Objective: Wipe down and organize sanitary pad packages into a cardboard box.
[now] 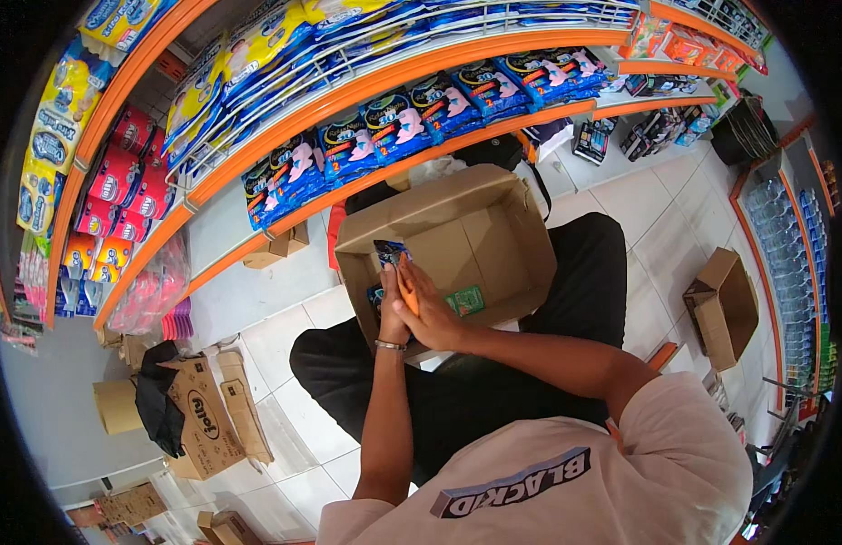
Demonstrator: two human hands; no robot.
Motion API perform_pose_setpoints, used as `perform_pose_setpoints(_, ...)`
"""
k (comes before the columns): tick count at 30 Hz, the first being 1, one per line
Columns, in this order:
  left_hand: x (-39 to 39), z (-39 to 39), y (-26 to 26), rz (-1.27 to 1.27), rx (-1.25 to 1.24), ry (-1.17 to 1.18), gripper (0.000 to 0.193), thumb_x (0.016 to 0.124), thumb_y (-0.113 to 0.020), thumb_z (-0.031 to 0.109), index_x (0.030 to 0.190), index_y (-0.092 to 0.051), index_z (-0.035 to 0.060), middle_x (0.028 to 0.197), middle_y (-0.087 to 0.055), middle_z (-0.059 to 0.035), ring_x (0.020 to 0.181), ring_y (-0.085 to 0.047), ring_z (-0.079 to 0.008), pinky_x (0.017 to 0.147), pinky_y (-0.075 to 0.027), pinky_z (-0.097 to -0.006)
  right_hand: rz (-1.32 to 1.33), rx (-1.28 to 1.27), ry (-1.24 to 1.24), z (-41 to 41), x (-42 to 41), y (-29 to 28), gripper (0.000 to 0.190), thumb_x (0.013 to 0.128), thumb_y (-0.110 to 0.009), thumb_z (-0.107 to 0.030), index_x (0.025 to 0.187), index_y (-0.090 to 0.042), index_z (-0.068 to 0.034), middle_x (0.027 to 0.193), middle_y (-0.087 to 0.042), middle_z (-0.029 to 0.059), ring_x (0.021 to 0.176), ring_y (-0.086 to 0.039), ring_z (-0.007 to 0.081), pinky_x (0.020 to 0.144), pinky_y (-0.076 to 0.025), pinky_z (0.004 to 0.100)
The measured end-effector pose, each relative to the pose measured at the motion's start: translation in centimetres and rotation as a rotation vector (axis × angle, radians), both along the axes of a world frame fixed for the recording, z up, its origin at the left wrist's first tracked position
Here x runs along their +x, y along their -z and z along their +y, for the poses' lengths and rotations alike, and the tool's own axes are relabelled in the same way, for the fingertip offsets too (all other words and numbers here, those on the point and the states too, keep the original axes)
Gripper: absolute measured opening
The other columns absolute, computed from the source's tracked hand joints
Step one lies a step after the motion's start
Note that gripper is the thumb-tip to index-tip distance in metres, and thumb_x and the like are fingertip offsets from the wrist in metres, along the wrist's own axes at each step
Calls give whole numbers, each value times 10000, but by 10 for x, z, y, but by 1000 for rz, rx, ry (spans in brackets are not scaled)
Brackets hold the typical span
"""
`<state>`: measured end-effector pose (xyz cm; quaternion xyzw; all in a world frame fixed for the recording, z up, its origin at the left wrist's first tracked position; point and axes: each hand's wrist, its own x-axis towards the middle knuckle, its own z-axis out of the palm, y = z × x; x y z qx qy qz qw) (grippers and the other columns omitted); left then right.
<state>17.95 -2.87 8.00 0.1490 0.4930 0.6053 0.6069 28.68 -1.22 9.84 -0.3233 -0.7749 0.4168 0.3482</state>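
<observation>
An open cardboard box (513, 272) stands before me between my bent legs. Over its near left part, my left hand (392, 310) and my right hand (424, 310) are pressed together with a few small packets between them. A dark blue packet (391, 252) sticks out beyond the fingertips, and an orange strip (410, 296) shows between the palms; whether it belongs to a packet or a tool I cannot tell. In the box, a green packet (467, 300) lies near the closest wall, to the right of my hands. Part of another dark packet (375, 294) shows left of my fingers.
Orange-edged shelves (421, 146) with blue packs (393, 126) curve close beyond the box. A smaller open carton (730, 313) sits on the tiles at right. At left stand a printed carton (206, 422) with black cloth on it and a tan cylinder (118, 407). Bottled water (778, 259) fills the right shelf.
</observation>
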Motion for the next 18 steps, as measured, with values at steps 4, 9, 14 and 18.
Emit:
perform_pose_setpoints(4, -7, 6, 5, -114, 126, 17, 721, 1004, -296, 618, 1441, -418, 57, 1380, -518, -78, 1275, -483, -220, 1095, -359, -351, 20, -18, -8, 10, -3, -1, 756, 988, -490, -377, 1474, -193, 121, 1531, -224, 314, 1437, -212, 439, 1180, -190, 474)
perform_pose_setpoints(9, -12, 20, -26, -349, 208, -59, 469, 1055, -388, 315, 1464, -364, 86, 1364, -536, -112, 1249, -521, -260, 1038, -428, -408, 266, -333, -4, 57, 12, -7, 462, 988, -534, -333, 1244, -540, 51, 1122, -629, 225, 1053, -619, 283, 915, -467, 393)
perform_pose_setpoints(14, -20, 4, -9, -121, 80, -151, 399, 988, -551, 147, 1368, -455, 74, 1249, -608, -104, 1121, -605, -219, 956, -499, -373, 320, -949, 46, 75, 20, -2, 419, 1013, -489, -394, 978, -649, -8, 792, -647, 45, 722, -595, 125, 668, -468, 324)
perform_pose_setpoints(18, -28, 6, -10, -230, 10, -58, 346, 970, -592, 203, 1258, -556, 14, 1172, -655, -118, 1066, -641, -224, 968, -503, -387, 166, -814, 21, 73, 21, 3, 453, 1010, -491, -429, 972, -647, -6, 822, -650, 33, 756, -596, 120, 710, -475, 314)
